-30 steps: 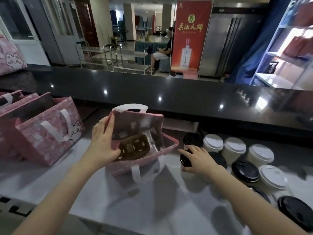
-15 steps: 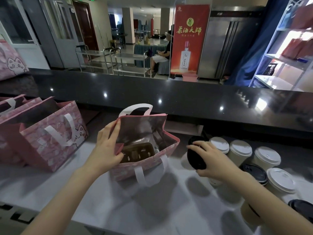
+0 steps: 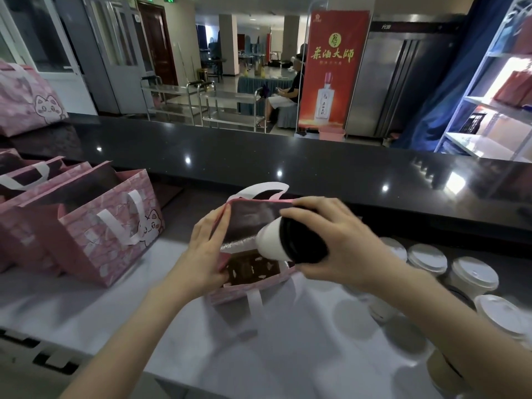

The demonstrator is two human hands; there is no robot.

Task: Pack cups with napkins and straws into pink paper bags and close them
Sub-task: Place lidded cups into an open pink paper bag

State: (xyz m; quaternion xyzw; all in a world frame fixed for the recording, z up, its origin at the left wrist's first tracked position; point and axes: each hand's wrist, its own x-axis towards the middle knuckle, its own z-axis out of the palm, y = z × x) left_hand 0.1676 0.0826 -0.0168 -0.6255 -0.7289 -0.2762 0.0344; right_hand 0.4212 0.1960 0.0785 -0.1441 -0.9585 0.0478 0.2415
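Moved since half a second ago: the cup (image 3: 272, 243), then just lifted clear of the group at the right, now hangs at centre frame over the mouth of the pink bag (image 3: 230, 296). The left hand (image 3: 205, 254) keeps its place on the bag.

Cup: white paper body, black lid. It is tipped well over, base aimed down-left at the opening and lid toward the right. It is not yet inside; the base hangs above the brown cardboard insert (image 3: 250, 269) in the bag's bottom.

Right hand (image 3: 342, 249): fingers and thumb wrapped round the lid end of the cup.

Left hand: fingers straight, laid along the bag's left wall, steadying it and keeping the mouth apart.

Pink bag: stands open on the white worktop (image 3: 259, 355) at centre frame. It has a silvery lining and white strap handles, one at the rear rim and one hanging down the front.

Stock: lidded cups (image 3: 426, 254) at lower right, with white and black lids, standing close together. Other pink bags (image 3: 109, 237) at left, cat print, mouths open, contents not visible.

Progress, as judged: early for this bag.
- Done: bag opened, insert seated.
- In hand: first cup going in.
- Left: set the cup upright in the insert, add napkins and straws (none seen anywhere in frame), and close the bag. The open bags at left look unfinished too.
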